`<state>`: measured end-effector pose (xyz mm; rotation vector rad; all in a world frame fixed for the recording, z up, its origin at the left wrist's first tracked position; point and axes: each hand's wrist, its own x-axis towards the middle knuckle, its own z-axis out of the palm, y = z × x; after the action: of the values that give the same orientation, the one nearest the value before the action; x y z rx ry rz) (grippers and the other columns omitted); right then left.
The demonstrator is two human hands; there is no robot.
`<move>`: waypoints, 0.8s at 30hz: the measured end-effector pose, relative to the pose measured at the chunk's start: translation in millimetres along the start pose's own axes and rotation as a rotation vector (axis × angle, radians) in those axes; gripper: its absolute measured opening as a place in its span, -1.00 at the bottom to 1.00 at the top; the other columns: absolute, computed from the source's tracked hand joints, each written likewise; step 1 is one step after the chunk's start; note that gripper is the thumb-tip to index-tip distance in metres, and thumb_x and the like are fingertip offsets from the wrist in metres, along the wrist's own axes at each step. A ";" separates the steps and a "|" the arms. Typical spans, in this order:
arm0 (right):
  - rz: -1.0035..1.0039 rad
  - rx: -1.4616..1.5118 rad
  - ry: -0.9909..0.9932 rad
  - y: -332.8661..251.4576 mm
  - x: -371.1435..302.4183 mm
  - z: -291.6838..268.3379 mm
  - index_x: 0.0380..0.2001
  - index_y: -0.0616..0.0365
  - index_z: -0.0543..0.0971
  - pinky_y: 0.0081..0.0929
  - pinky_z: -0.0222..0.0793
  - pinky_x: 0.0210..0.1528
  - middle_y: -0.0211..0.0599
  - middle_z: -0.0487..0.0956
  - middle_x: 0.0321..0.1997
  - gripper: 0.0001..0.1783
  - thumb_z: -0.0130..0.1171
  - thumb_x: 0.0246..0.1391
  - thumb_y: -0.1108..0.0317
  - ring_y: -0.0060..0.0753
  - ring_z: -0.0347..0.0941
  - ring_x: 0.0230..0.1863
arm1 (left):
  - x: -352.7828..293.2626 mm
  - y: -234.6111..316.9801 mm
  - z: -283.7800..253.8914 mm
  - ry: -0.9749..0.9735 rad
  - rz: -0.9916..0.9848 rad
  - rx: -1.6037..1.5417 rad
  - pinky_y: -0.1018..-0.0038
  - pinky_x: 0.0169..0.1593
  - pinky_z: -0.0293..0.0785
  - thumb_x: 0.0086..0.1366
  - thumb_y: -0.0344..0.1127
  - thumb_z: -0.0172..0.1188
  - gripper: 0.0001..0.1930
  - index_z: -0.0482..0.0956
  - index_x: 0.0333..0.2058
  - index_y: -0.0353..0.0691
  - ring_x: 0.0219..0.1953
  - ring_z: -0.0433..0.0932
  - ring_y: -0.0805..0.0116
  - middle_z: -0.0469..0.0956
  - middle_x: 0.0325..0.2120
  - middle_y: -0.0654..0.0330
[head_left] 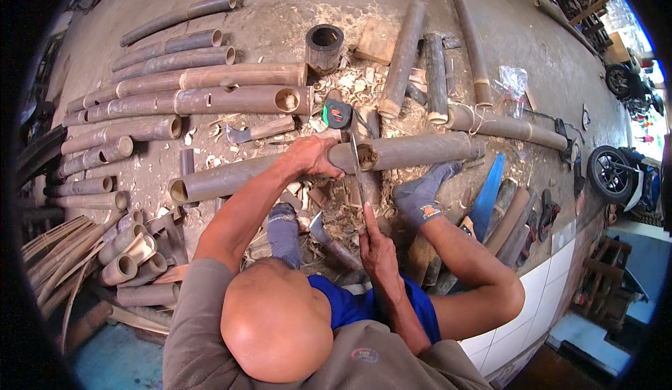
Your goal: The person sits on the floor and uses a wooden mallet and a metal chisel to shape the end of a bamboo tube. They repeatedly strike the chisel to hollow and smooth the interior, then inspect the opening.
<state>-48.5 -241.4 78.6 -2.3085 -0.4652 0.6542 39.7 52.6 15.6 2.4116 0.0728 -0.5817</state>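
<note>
A long grey-brown bamboo pole (pixel 420 148) lies across the concrete floor in front of me. My left hand (pixel 311 155) grips it from above, just left of a ragged notch (pixel 365 156) in the pole. My right hand (pixel 378 244) is closed on the handle of a thin long blade (pixel 358 173). The blade runs up from the hand and its tip sits in the notch. My feet in grey socks (pixel 420 195) rest below the pole, one on each side of the blade. Pale wood chips lie around the cut.
Several cut bamboo poles (pixel 203 99) are stacked at the left, with more (pixel 435 75) beyond the pole. Nearby lie a green-black tape measure (pixel 337 113), a hatchet (pixel 241 134), a short dark bamboo ring (pixel 324 43) and a blue saw (pixel 488 194). Motorbikes (pixel 616 173) stand at the right.
</note>
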 end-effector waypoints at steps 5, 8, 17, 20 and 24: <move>-0.034 0.050 0.033 21.0 -0.7 17.1 0.53 -0.15 0.15 -0.05 0.44 -0.35 0.32 0.52 -0.46 -0.26 0.06 0.34 0.44 0.46 0.53 -0.33 | 0.6 -1.5 -1.0 -0.021 -0.004 0.084 0.02 0.01 0.55 -0.03 0.48 0.33 -0.05 0.55 0.17 -0.14 -0.09 0.67 -0.18 0.69 -0.21 -0.18; -0.151 0.131 0.117 36.7 0.6 32.0 0.53 -0.16 0.14 -0.09 0.45 -0.36 0.31 0.52 -0.45 -0.25 0.07 0.33 0.45 0.43 0.52 -0.37 | 8.9 -3.6 4.6 -0.034 -0.053 0.053 0.02 0.03 0.53 0.13 0.54 0.15 -0.09 0.55 0.19 -0.13 -0.06 0.66 -0.19 0.69 -0.19 -0.18; -0.080 0.040 0.073 22.6 -4.6 18.3 0.53 -0.14 0.17 0.01 0.45 -0.30 0.25 0.56 -0.42 -0.23 0.11 0.30 0.47 0.38 0.54 -0.37 | 7.8 -3.0 7.4 0.017 -0.114 -0.008 0.05 0.06 0.52 0.22 0.54 0.04 -0.16 0.60 0.20 -0.02 0.01 0.64 -0.15 0.69 -0.10 -0.14; -0.092 -0.038 0.085 26.1 -7.0 21.5 0.53 -0.13 0.15 0.05 0.44 -0.28 0.23 0.58 -0.38 -0.21 0.12 0.29 0.46 0.35 0.56 -0.32 | 8.7 1.2 5.4 0.022 -0.129 -0.013 0.07 0.09 0.52 0.20 0.55 0.06 -0.15 0.60 0.20 0.01 0.02 0.64 -0.13 0.69 -0.08 -0.12; -0.081 -0.062 0.058 16.6 -6.8 16.5 0.54 -0.12 0.12 0.07 0.44 -0.28 0.23 0.60 -0.33 -0.19 0.13 0.28 0.46 0.34 0.57 -0.30 | 8.6 -3.4 9.5 0.063 -0.126 -0.034 0.08 0.11 0.52 0.16 0.56 0.09 -0.14 0.62 0.19 0.01 0.03 0.65 -0.12 0.70 -0.07 -0.11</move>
<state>-60.9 -247.9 58.7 -2.3468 -0.5566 0.5390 43.1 48.8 3.5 2.4043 0.2612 -0.5566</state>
